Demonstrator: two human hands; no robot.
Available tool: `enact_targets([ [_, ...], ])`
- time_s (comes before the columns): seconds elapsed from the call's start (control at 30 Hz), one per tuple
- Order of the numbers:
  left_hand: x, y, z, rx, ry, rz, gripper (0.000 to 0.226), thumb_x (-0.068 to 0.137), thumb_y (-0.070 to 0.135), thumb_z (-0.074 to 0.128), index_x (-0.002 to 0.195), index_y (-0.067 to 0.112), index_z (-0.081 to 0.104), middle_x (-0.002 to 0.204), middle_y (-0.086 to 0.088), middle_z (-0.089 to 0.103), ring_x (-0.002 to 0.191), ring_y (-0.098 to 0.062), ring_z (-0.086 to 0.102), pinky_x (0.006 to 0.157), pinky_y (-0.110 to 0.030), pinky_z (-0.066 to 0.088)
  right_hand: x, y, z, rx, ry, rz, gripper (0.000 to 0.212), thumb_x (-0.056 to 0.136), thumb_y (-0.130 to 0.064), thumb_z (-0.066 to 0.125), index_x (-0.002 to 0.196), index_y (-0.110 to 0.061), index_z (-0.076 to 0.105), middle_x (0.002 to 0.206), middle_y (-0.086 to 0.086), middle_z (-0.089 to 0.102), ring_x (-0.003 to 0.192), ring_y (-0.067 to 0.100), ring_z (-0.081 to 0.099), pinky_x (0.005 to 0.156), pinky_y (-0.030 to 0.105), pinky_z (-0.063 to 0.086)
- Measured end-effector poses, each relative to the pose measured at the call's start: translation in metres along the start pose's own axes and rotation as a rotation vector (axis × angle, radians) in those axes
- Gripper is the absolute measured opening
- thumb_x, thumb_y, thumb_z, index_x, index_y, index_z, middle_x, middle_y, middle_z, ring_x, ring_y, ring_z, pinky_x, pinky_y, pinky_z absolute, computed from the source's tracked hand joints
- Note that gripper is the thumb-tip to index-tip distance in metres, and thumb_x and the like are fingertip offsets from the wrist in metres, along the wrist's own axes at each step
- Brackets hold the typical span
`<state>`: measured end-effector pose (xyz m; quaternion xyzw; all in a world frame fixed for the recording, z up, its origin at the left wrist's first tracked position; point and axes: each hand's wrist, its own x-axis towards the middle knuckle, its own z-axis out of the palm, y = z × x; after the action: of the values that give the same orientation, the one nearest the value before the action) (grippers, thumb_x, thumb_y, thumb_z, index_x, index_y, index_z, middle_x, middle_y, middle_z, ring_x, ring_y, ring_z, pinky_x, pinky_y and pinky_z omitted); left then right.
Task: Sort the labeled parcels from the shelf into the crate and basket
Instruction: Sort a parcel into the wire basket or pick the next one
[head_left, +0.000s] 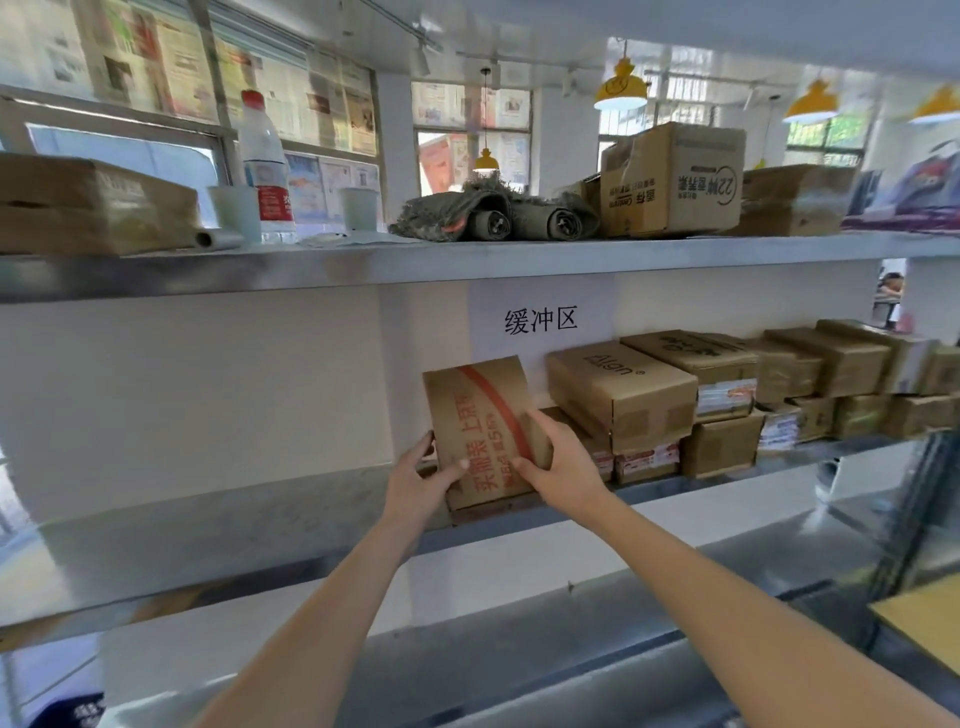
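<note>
A brown cardboard parcel (480, 415) with red print and a red stripe stands tilted on the middle steel shelf (208, 525). My left hand (418, 480) grips its lower left edge, thumb on the front. My right hand (558, 462) grips its right side, thumb across the front. To the right, several more cardboard parcels (621, 395) are stacked along the same shelf, some with printed labels facing out. No crate or basket is in view.
A paper sign (540, 319) with black characters hangs on the wall behind. The top shelf (467, 260) carries a plastic bottle (265, 166), cups, rolled grey cloth (493, 213) and cardboard boxes (672, 179). A lower steel shelf runs beneath my arms.
</note>
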<state>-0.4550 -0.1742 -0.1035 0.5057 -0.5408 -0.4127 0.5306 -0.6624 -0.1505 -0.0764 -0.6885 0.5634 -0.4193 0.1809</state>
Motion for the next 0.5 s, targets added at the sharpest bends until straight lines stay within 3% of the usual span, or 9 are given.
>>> enact_targets([
  [0.07,-0.015,0.017,-0.002,-0.067,-0.046,0.010,0.060,0.094,0.034,0.071,0.148,0.035,0.046,0.132,0.000,0.059,0.116,-0.014,0.060,0.090,-0.030,0.056,-0.016,-0.015,-0.011,0.009,0.050,-0.044,0.062,0.094,-0.026,0.069,0.146,-0.038,0.038,0.140,-0.004,0.051,0.125,0.008,0.048,0.109,0.044,0.046],
  [0.13,-0.034,0.034,-0.002,-0.107,-0.103,0.052,0.051,0.100,0.035,0.062,0.146,0.041,0.042,0.116,0.008,0.064,0.101,-0.002,0.061,0.067,-0.010,0.053,-0.034,-0.028,-0.024,0.015,0.092,-0.069,0.058,0.095,-0.025,0.067,0.142,-0.044,0.038,0.138,-0.007,0.052,0.128,0.008,0.048,0.108,0.043,0.047],
  [0.2,-0.055,0.045,0.002,-0.155,-0.156,0.090,0.053,0.100,0.034,0.061,0.147,0.043,0.039,0.114,0.011,0.066,0.102,-0.001,0.062,0.061,-0.006,0.051,-0.051,-0.034,-0.038,-0.002,0.092,-0.066,0.063,0.097,-0.026,0.064,0.149,-0.043,0.033,0.142,-0.008,0.049,0.134,0.010,0.046,0.108,0.046,0.047],
  [0.3,-0.085,0.060,0.014,-0.230,-0.210,0.102,0.065,0.093,0.037,0.071,0.148,0.045,0.036,0.116,-0.002,0.068,0.103,-0.011,0.068,0.066,-0.014,0.056,-0.084,-0.042,-0.060,-0.062,0.089,-0.051,0.064,0.101,-0.023,0.057,0.154,-0.041,0.026,0.147,-0.010,0.046,0.137,0.010,0.044,0.109,0.046,0.047],
  [0.4,-0.112,0.072,0.034,-0.242,-0.245,0.124,0.086,0.083,0.043,0.081,0.152,0.038,0.031,0.123,-0.001,0.061,0.113,-0.018,0.064,0.085,-0.030,0.059,-0.120,-0.048,-0.080,-0.114,0.102,0.037,0.060,0.103,-0.022,0.054,0.155,-0.039,0.029,0.150,-0.007,0.039,0.136,0.012,0.044,0.111,0.042,0.046],
  [0.5,-0.138,0.080,0.064,-0.285,-0.290,0.136,0.066,0.079,0.040,0.085,0.132,0.030,0.046,0.121,0.010,0.060,0.117,-0.014,0.061,0.088,-0.030,0.058,-0.154,-0.051,-0.095,-0.111,0.116,0.160,0.059,0.104,-0.040,0.050,0.157,-0.042,0.024,0.157,-0.004,0.029,0.139,0.019,0.042,0.112,0.047,0.045],
])
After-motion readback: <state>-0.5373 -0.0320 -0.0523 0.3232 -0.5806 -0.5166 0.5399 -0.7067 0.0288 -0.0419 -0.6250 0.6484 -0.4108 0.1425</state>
